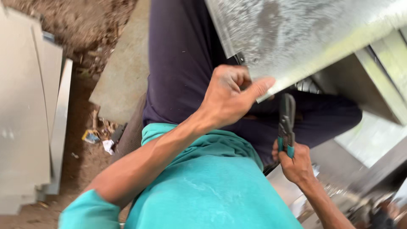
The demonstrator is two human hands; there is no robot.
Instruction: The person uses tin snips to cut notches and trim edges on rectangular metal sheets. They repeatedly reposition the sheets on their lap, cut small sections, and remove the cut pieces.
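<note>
My left hand (229, 98) pinches the lower edge of a shiny galvanised metal sheet (305, 34), thumb on its face and fingers curled behind it. The sheet slopes across the upper right, over my dark trousers (182, 63). My right hand (296, 163) is lower, near my lap, closed around the teal handles of metal snips (287, 123). The dark blades point up toward the sheet's edge and stop just short of it. My teal shirt (212, 191) fills the bottom of the view.
Pale grey panels (25, 110) are stacked at the left on bare dirt. A concrete slab (125, 72) lies beside my leg, with small litter (91, 136) below it. A metal frame or box (381, 85) stands at the right, blurred metal parts (364, 203) beneath.
</note>
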